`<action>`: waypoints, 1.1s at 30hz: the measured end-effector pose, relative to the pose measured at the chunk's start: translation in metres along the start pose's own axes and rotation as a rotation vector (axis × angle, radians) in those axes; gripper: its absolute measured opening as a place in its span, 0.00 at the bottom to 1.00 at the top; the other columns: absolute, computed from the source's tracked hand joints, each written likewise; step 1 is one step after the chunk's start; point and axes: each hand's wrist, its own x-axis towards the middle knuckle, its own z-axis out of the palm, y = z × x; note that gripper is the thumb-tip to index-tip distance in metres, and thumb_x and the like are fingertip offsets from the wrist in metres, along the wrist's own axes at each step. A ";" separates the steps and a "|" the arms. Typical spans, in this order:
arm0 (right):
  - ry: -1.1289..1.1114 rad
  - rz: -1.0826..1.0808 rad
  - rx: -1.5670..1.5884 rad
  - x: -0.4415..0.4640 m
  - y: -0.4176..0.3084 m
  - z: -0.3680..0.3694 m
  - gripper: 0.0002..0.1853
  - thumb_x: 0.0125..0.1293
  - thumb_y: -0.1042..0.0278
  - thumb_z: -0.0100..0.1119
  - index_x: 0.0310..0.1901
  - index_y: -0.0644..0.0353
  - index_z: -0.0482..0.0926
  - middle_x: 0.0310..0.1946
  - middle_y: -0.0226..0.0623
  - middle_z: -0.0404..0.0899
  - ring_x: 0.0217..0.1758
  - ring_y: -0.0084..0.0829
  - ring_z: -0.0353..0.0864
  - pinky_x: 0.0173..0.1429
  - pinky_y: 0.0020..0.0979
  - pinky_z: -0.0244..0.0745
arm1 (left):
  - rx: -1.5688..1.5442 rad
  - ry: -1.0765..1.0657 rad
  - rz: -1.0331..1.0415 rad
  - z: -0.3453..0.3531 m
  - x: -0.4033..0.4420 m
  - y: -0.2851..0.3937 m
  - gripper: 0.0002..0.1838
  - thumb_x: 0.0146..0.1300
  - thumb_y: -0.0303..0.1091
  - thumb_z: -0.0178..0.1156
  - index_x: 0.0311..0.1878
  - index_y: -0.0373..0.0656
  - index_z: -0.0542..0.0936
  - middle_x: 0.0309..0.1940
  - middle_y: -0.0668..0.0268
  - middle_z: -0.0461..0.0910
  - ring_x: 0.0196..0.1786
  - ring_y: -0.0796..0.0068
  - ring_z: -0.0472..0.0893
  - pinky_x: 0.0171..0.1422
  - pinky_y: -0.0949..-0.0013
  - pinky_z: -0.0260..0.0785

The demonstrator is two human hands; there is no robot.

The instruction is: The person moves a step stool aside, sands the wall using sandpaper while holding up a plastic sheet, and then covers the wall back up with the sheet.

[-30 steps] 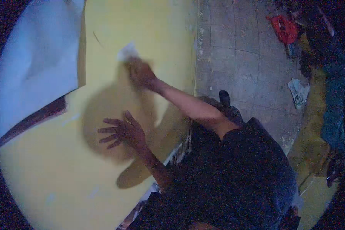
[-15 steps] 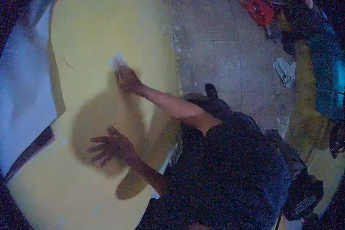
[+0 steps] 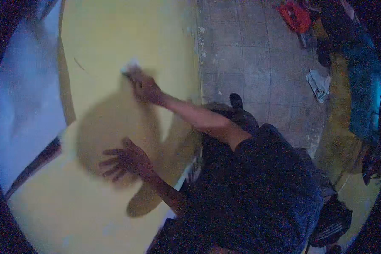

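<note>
My right hand (image 3: pixel 147 88), the upper one in the view, is closed round a small whitish piece (image 3: pixel 132 65) and holds it against the broad yellow surface (image 3: pixel 114 29). Blur hides whether this piece is cloth, paper or something else. Lower down, my left hand (image 3: pixel 127 163) has its fingers spread, palm toward the same yellow surface, and holds nothing. Whether it presses on the surface I cannot tell. Shadows of my head and arms fall around both hands.
A thin dark mark (image 3: pixel 79 64) shows on the yellow surface. To the left is a pale bluish area (image 3: pixel 25 106) with a dark edge strip (image 3: pixel 36 165). Grey floor tiles (image 3: pixel 254 55) bear a crumpled pale item (image 3: pixel 318 86). A red object (image 3: pixel 295 17) lies at upper right.
The whole view has shifted slightly. My right hand has moved a little down and right on the yellow surface with the whitish piece. My left hand stays spread in nearly the same place.
</note>
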 end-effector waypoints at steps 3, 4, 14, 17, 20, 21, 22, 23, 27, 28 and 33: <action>-0.369 0.433 0.165 0.015 -0.019 -0.009 0.26 0.67 0.65 0.40 0.66 0.64 0.61 0.63 0.55 0.64 0.67 0.51 0.62 0.65 0.48 0.62 | 0.007 0.059 0.005 0.013 0.004 -0.009 0.49 0.68 0.67 0.33 0.72 0.28 0.42 0.67 0.22 0.35 0.62 0.05 0.41 0.51 0.12 0.42; -0.452 0.646 0.301 0.020 -0.033 -0.012 0.27 0.67 0.65 0.40 0.67 0.64 0.60 0.70 0.52 0.56 0.75 0.51 0.50 0.73 0.46 0.54 | -0.034 0.107 0.016 0.016 0.010 -0.011 0.49 0.68 0.67 0.33 0.71 0.27 0.42 0.67 0.22 0.35 0.62 0.05 0.42 0.50 0.12 0.43; -0.056 -0.003 0.194 -0.014 -0.032 0.034 0.24 0.72 0.66 0.31 0.66 0.65 0.62 0.68 0.56 0.58 0.72 0.56 0.54 0.76 0.47 0.47 | 0.002 0.056 -0.013 0.034 0.018 -0.026 0.49 0.67 0.68 0.34 0.72 0.30 0.40 0.67 0.22 0.33 0.64 0.07 0.38 0.54 0.13 0.38; -0.172 0.069 0.379 -0.023 -0.012 0.039 0.23 0.70 0.73 0.35 0.66 0.68 0.62 0.69 0.57 0.57 0.74 0.54 0.52 0.77 0.45 0.43 | -0.036 -0.012 -0.044 0.031 0.011 -0.031 0.49 0.67 0.68 0.33 0.73 0.32 0.39 0.68 0.23 0.33 0.64 0.08 0.37 0.55 0.13 0.35; -0.109 0.061 0.237 -0.017 -0.009 0.034 0.26 0.69 0.71 0.42 0.69 0.56 0.60 0.70 0.48 0.57 0.72 0.45 0.59 0.71 0.41 0.58 | -0.027 0.018 -0.047 0.029 0.009 -0.026 0.49 0.67 0.68 0.33 0.73 0.32 0.38 0.68 0.23 0.32 0.64 0.08 0.35 0.56 0.13 0.32; -0.058 0.135 0.242 -0.015 -0.040 0.036 0.23 0.68 0.71 0.42 0.66 0.58 0.65 0.68 0.51 0.60 0.71 0.49 0.60 0.70 0.42 0.59 | -0.031 0.007 -0.052 0.035 0.006 -0.027 0.49 0.67 0.68 0.32 0.73 0.32 0.38 0.68 0.23 0.32 0.65 0.08 0.35 0.56 0.13 0.32; -0.053 0.132 0.242 -0.013 -0.056 0.032 0.23 0.68 0.71 0.42 0.66 0.58 0.65 0.68 0.51 0.60 0.71 0.49 0.60 0.70 0.42 0.59 | -0.033 -0.015 -0.057 0.037 0.004 -0.028 0.49 0.67 0.68 0.32 0.73 0.32 0.38 0.68 0.23 0.32 0.65 0.08 0.35 0.56 0.13 0.32; -0.037 -0.012 0.199 -0.014 -0.068 0.027 0.23 0.68 0.71 0.42 0.65 0.58 0.66 0.68 0.51 0.60 0.70 0.51 0.60 0.70 0.43 0.59 | -0.034 -0.019 -0.058 0.032 0.004 -0.028 0.49 0.67 0.68 0.32 0.73 0.32 0.38 0.68 0.23 0.32 0.65 0.08 0.35 0.56 0.13 0.32; -0.189 0.156 0.263 -0.001 -0.069 -0.016 0.23 0.69 0.71 0.42 0.65 0.58 0.66 0.68 0.53 0.60 0.72 0.50 0.57 0.73 0.44 0.55 | -0.022 -0.030 -0.012 0.011 -0.009 -0.020 0.48 0.68 0.67 0.34 0.72 0.31 0.39 0.68 0.23 0.32 0.65 0.08 0.35 0.56 0.13 0.33; -0.317 0.474 0.399 0.004 -0.072 -0.030 0.23 0.69 0.71 0.42 0.65 0.58 0.66 0.68 0.54 0.59 0.73 0.49 0.55 0.74 0.44 0.53 | -0.016 0.011 -0.004 0.010 -0.018 -0.014 0.48 0.68 0.66 0.35 0.72 0.31 0.39 0.68 0.23 0.32 0.65 0.08 0.36 0.55 0.13 0.34; -0.133 -0.259 0.176 0.002 -0.084 -0.004 0.21 0.69 0.71 0.44 0.63 0.60 0.69 0.58 0.54 0.72 0.56 0.50 0.73 0.64 0.44 0.66 | -0.059 -0.017 -0.019 0.009 -0.029 -0.009 0.47 0.68 0.65 0.36 0.72 0.31 0.41 0.68 0.24 0.33 0.64 0.08 0.36 0.54 0.12 0.37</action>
